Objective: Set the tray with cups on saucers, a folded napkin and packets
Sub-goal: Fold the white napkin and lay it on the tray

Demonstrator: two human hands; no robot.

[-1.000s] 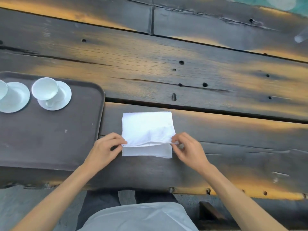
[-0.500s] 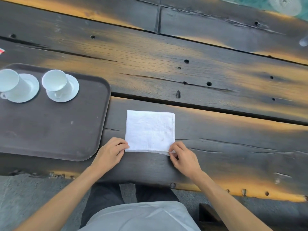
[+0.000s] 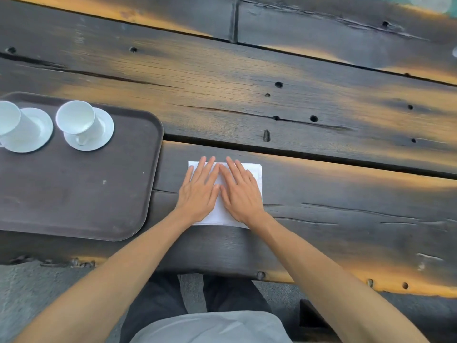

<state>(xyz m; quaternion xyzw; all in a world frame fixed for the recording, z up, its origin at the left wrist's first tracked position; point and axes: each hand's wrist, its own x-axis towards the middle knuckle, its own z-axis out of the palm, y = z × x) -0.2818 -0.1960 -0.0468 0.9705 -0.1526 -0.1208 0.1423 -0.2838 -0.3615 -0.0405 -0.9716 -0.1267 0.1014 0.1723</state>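
From the head view we see both of our hands laid flat on the napkin (image 3: 257, 174); the left hand (image 3: 201, 191) covers its left half and the right hand (image 3: 241, 191) its right half, fingers straight and close together, palms down, pressing and gripping nothing; the two index fingers nearly touch along the middle. The napkin is white and folded, lying on the table (image 3: 321, 219) near its front edge, just right of the tray (image 3: 81, 194) and not on it; its far right corner and a strip of its near edge show past our hands. The tray is dark and sits at the table's left, reaching close to the front edge; in its far left corner stand two white cups, each on a white saucer; the left cup (image 3: 7, 117) is cut by the frame on its saucer (image 3: 37, 134), the right cup (image 3: 75, 117) stands on its saucer (image 3: 101, 134) beside it; both saucers lie close together but apart. The table is of dark, weathered planks with holes and cracks. Below the front edge we see our grey top (image 3: 210, 328) and dark trousers (image 3: 158, 300).
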